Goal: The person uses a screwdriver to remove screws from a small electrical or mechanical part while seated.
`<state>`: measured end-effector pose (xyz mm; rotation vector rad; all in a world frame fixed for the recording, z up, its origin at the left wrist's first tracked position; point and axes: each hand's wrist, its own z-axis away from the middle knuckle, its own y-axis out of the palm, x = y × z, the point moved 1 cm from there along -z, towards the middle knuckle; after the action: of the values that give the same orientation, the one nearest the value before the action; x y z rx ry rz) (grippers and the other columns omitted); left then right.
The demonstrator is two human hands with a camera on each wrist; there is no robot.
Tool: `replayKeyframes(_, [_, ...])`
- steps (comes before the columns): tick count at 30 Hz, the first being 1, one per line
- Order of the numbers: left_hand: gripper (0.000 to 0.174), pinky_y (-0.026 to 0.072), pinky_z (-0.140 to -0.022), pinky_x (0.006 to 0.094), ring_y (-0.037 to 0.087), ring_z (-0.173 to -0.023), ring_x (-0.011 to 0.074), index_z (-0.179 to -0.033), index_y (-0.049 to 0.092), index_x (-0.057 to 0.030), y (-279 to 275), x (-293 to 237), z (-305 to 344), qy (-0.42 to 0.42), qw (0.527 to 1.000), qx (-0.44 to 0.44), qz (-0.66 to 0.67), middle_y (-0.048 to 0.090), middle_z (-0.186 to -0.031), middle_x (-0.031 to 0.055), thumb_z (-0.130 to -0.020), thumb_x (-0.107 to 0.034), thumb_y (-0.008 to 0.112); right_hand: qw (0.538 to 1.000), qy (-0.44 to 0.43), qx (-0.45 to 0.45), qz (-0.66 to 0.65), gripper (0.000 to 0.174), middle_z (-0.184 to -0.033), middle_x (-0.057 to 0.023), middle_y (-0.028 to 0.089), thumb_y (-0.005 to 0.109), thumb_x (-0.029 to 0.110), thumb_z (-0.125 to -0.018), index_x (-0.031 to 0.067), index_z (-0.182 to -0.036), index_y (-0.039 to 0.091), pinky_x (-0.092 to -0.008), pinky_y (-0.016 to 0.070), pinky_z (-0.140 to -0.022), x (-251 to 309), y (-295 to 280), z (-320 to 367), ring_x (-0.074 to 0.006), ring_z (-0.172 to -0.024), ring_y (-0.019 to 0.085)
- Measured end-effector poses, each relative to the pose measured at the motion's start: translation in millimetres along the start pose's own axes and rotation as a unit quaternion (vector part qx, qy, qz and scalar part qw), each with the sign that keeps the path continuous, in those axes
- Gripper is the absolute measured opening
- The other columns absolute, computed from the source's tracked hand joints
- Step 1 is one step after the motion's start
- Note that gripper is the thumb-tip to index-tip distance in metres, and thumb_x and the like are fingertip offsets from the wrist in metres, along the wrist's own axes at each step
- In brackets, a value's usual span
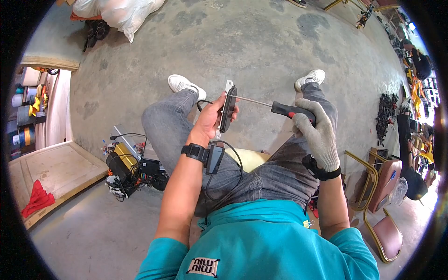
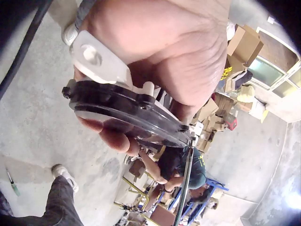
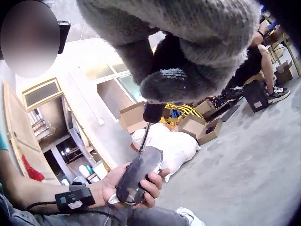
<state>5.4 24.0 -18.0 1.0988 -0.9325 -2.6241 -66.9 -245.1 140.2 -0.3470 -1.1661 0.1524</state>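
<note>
My bare left hand [image 1: 207,123] grips an oval black housing [image 1: 228,109] with a clear cover and white mounting tabs [image 2: 96,61], fingers wrapped around its sides. In the left wrist view, small screws or posts show along its rim. My right hand [image 1: 319,135], in a grey knit glove, holds a screwdriver [image 1: 285,110] by its black and red handle. The long metal shaft [image 2: 184,188] points at the housing, its tip right at a corner of the rim. In the right wrist view, the glove [image 3: 202,56] hides most of the handle.
Beside my left leg lies a pile of electronics and cables [image 1: 133,165]. A wooden panel [image 1: 56,163] with a red cloth [image 1: 38,198] is at the left. Gold-framed chairs [image 1: 385,233] stand at the right. White sacks [image 3: 171,148] and cardboard boxes [image 3: 193,127] are farther off.
</note>
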Motion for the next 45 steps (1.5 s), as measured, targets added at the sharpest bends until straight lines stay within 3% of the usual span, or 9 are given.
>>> replayKeyframes(8, [0.054,0.0571,-0.072,0.0305,0.066,-0.077,0.0177,-0.126,0.061,0.0036,-1.1,1.5,-0.9,0.004,1.0,0.007,0.008,0.069,-0.095,0.0104,-0.109,-0.044,0.043,0.996,-0.073,-0.005,0.052,0.047,-0.104,-0.0071,0.063,0.068,0.012,-0.093,0.0004,-0.136,0.052,-0.0261,0.0514,-0.073,-15.9,0.2,-1.0,-0.0107,-0.081,0.062])
replayKeyframes(14, [0.053,0.057,-0.071,0.0307,0.066,-0.076,0.0177,-0.126,0.061,0.0038,-2.5,2.1,-1.5,0.004,1.0,0.012,0.002,0.069,-0.094,0.0105,-0.109,-0.044,0.044,0.996,0.075,0.021,-0.041,0.044,-0.101,-0.0086,0.063,0.066,0.012,-0.094,0.0004,-0.134,0.051,-0.028,0.052,-0.072,-18.5,-0.4,-2.7,-0.0127,-0.08,0.062])
replayKeyframes(17, [0.052,0.0548,-0.067,0.0285,0.066,-0.072,0.0145,-0.122,0.065,0.0022,0.9,1.1,-0.4,0.011,1.0,-0.008,-0.008,0.068,-0.088,0.0088,-0.106,-0.046,0.051,0.999,-0.042,-0.004,0.009,0.044,-0.098,-0.0082,0.062,0.065,0.012,-0.095,-0.0001,-0.135,0.049,-0.0275,0.0514,-0.069,-22.0,2.4,-1.4,-0.0117,-0.077,0.062])
replayKeyframes(22, [0.052,0.0566,-0.07,0.0307,0.066,-0.076,0.0165,-0.123,0.062,0.0035,0.4,0.5,-1.3,0.002,1.0,-0.007,-0.025,0.069,-0.093,0.0096,-0.109,-0.043,0.045,0.993,0.079,0.012,-0.092,0.046,-0.098,-0.0084,0.062,0.065,0.013,-0.095,-0.0011,-0.135,0.047,-0.0277,0.0515,-0.069,-22.4,-1.0,-4.3,-0.0125,-0.075,0.061])
replayKeyframes(26, [0.054,0.0545,-0.068,0.0281,0.066,-0.073,0.0139,-0.121,0.065,0.0013,2.6,0.1,0.4,0.012,0.999,-0.022,-0.033,0.068,-0.088,0.0083,-0.105,-0.049,0.052,0.999,-0.04,-0.017,-0.002,0.046,-0.096,-0.0082,0.062,0.064,0.016,-0.097,-0.0025,-0.135,0.047,-0.0276,0.0509,-0.066,-23.2,4.6,-1.8,-0.0118,-0.072,0.06])
replayKeyframes(32, [0.052,0.0564,-0.069,0.0303,0.066,-0.076,0.0163,-0.123,0.063,0.0038,-0.2,0.6,-1.8,0.012,0.999,-0.006,-0.029,0.069,-0.092,0.0094,-0.108,-0.043,0.047,0.994,0.093,0.01,-0.064,0.046,-0.097,-0.0091,0.062,0.064,0.015,-0.096,-0.0032,-0.135,0.046,-0.0276,0.0508,-0.065,-18.9,2.4,-1.4,-0.0114,-0.073,0.06])
replayKeyframes(35, [0.052,0.0562,-0.069,0.03,0.066,-0.075,0.0161,-0.122,0.063,0.0037,2.0,-0.9,0.4,0.015,0.999,-0.026,-0.038,0.069,-0.092,0.0094,-0.108,-0.044,0.047,0.999,-0.043,0.001,-0.017,0.046,-0.098,-0.0096,0.062,0.063,0.014,-0.097,-0.0035,-0.135,0.046,-0.0274,0.0509,-0.064,-23.2,5.2,-1.1,-0.0113,-0.073,0.06])
replayKeyframes(40, [0.052,0.0558,-0.069,0.0295,0.066,-0.075,0.0161,-0.123,0.063,0.0041,2.9,-1.9,1.1,0.013,0.999,-0.029,-0.041,0.069,-0.092,0.0096,-0.108,-0.043,0.047,0.989,0.106,0.031,-0.1,0.046,-0.103,-0.0096,0.061,0.064,0.012,-0.095,-0.0016,-0.136,0.046,-0.0279,0.052,-0.068,-22.0,0.3,-3.5,-0.0121,-0.078,0.061])
replayKeyframes(45, [0.052,0.0558,-0.069,0.0296,0.066,-0.075,0.0161,-0.122,0.063,0.0041,0.7,-0.4,-0.2,0.015,0.999,-0.024,-0.036,0.069,-0.091,0.0095,-0.108,-0.044,0.048,1.0,0.007,0.015,-0.008,0.047,-0.102,-0.0087,0.06,0.065,0.014,-0.095,-0.0013,-0.135,0.046,-0.0283,0.0518,-0.07,-22.3,2.6,-1.3,-0.0123,-0.079,0.061])
